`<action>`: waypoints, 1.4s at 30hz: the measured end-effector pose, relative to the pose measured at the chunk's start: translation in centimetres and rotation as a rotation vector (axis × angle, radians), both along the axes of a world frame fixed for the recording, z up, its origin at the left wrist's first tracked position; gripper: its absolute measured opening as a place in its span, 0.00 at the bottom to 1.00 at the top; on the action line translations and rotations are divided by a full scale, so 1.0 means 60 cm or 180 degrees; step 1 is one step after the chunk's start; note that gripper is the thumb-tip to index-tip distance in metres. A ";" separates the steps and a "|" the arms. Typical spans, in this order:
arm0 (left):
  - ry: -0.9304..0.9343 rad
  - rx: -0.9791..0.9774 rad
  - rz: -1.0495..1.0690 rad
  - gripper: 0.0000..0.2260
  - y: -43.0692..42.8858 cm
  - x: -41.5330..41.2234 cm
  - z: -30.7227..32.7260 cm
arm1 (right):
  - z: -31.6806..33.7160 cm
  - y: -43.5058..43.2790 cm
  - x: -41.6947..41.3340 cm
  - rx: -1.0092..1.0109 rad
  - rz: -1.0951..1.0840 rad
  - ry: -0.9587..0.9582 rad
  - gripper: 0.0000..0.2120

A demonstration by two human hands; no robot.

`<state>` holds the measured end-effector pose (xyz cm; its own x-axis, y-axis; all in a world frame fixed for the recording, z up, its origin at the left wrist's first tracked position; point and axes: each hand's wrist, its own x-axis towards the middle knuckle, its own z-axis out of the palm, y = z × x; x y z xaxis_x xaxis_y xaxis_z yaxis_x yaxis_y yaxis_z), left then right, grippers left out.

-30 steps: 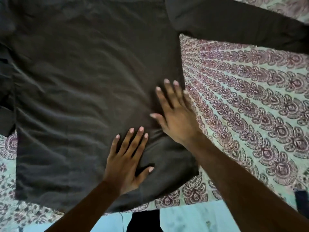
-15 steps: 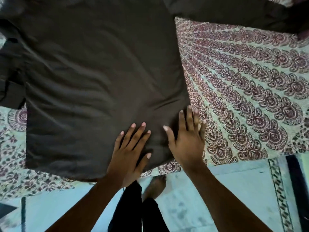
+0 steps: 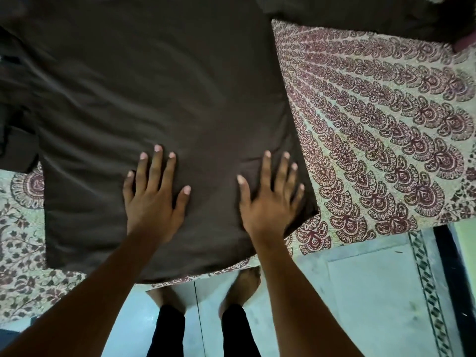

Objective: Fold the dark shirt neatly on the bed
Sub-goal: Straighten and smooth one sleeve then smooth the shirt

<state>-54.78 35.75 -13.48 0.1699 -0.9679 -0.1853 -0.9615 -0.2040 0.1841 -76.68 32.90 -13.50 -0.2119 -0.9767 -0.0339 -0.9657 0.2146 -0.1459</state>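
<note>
- My left hand (image 3: 152,199) lies flat, fingers spread wide, palm down on the dark shirt (image 3: 159,99); this grip holds nothing, it only presses the cloth.
- My right hand (image 3: 270,199) is likewise flat and splayed, pressing the shirt's near right corner, with its little finger close to the right edge; nothing pinched there either.
- The shirt lies spread on the bed, over a patterned bedsheet (image 3: 381,140). Its body stretches away from both hands, long axis running from the hem at my wrists towards the top of the view.
- One sleeve (image 3: 360,19) reaches out to the far right; the other side is bunched at the left edge and I cannot make out how it lies.
- I judge the right hand nearer the right side seam, so a fold inwards would start from there.
- The hem sits just at the bed's near edge, with floor (image 3: 360,292) below; open sheet lies to the right, a narrower strip to the left.
</note>
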 end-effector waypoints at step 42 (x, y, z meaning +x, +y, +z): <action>0.0659 0.1176 -0.0369 0.40 -0.032 0.034 0.026 | 0.040 0.044 0.006 0.0305 -0.0783 -0.0232 0.41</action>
<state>-52.74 33.82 -11.93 -0.0131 -0.8407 -0.5413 -0.9325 -0.1852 0.3102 -76.29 35.53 -11.08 -0.4360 -0.8877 -0.1477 -0.8706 0.4576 -0.1808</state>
